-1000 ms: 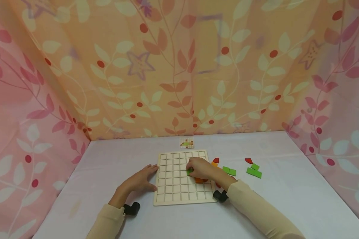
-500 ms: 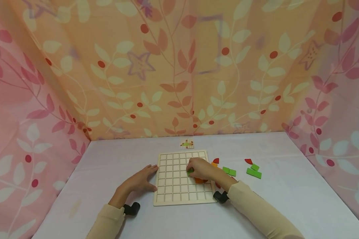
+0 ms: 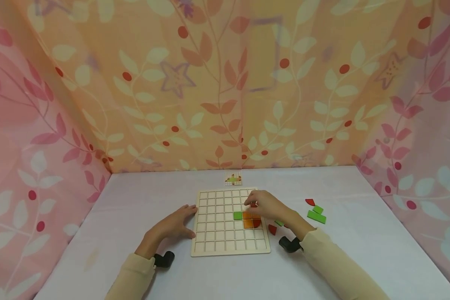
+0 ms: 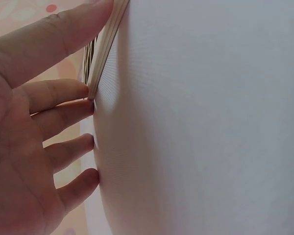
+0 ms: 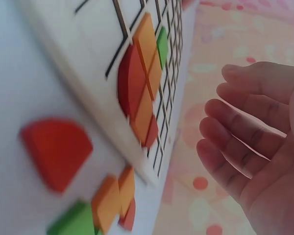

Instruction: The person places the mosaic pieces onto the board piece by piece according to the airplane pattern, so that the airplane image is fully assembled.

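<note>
A pale wooden grid board (image 3: 213, 246) lies on the white table. On its right half sit a green square tile (image 3: 238, 215), orange tiles (image 3: 248, 223) and a red quarter-round tile (image 3: 256, 224). A second red tile (image 5: 151, 131) shows beside the orange ones in the right wrist view. My left hand (image 3: 177, 223) rests at the board's left edge, thumb and fingers spread (image 4: 63, 117). Over the board's upper right is my right hand (image 3: 268, 205), its fingers (image 5: 245, 129) loosely bent around nothing.
Behind the board lies a small pattern card (image 3: 233, 178). A red quarter-round (image 3: 272, 229) is just right of the board, with orange tiles (image 5: 106, 200) and a green one (image 5: 71, 220) close by. Farther right are a green rectangle (image 3: 316, 216), a green square (image 3: 318, 209) and a red piece (image 3: 310, 202).
My right hand has let go of the green tile, which stays on the board, and has moved up and right. The orange and red tiles on the board are more exposed. My left hand stays put.
</note>
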Available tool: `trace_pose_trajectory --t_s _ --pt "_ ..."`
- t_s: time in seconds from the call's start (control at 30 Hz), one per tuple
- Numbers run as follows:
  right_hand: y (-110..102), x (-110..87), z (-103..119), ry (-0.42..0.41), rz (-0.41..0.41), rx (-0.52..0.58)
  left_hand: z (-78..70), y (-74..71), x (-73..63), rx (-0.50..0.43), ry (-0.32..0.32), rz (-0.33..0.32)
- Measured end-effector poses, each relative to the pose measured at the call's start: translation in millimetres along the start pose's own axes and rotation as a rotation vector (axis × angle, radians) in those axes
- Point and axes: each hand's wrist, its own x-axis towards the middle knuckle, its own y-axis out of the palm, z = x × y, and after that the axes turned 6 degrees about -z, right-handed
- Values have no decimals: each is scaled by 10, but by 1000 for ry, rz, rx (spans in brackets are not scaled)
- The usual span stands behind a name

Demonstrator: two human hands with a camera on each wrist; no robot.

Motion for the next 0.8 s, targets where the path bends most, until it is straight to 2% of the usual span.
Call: trace_pose_trajectory --t_s 0.13,0.4,0.67,0.8 --pt "-117 -110 -85 19 -34 7 8 -4 0 4 -2 0" --pt "-309 -331 -275 115 -122 28 5 -32 24 10 -1 -2" --pt "-423 -558 -451 128 -194 -5 0 -22 11 -2 7 0" --pt "-486 -663 -534 163 -214 -17 -5 -7 4 -3 5 0"
